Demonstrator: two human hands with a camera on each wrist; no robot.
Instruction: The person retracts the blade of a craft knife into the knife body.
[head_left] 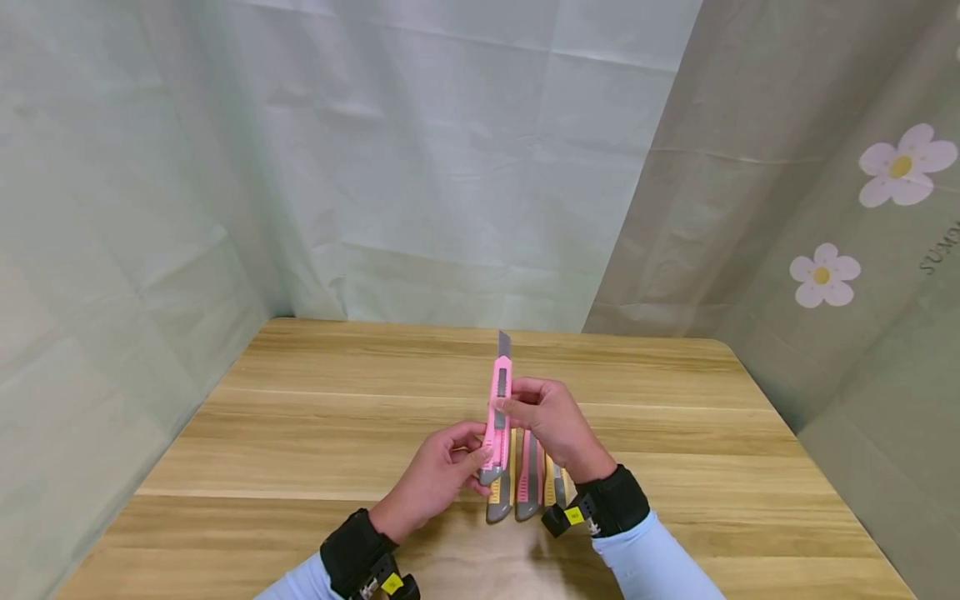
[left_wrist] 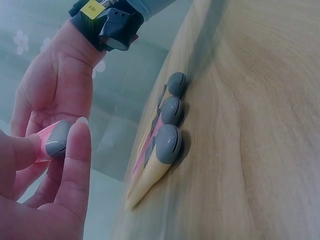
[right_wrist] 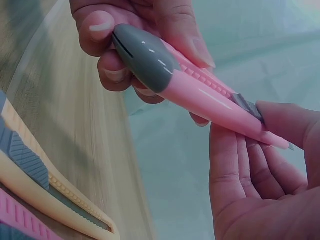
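A pink box cutter [head_left: 496,442] is held upright in both hands above the table, its blade [head_left: 505,344] sticking out at the top. My left hand [head_left: 438,471] pinches the lower body near the grey end cap [left_wrist: 57,140]. Higher up, my right hand [head_left: 555,421] grips the body, with its thumb [right_wrist: 290,122] against the grey slider [right_wrist: 247,106]. Three more cutters lie side by side below: a yellow one [head_left: 500,500], a pink one [head_left: 529,479] in the middle, and another yellow one [head_left: 551,487] partly hidden by my right hand and wrist.
The wooden table [head_left: 300,433] spreads out on both sides of the hands. Pale curtains [head_left: 465,167] hang behind and beside it, with printed white flowers [head_left: 825,275] on the right. Each wrist wears a black strap [head_left: 622,500] with a small camera.
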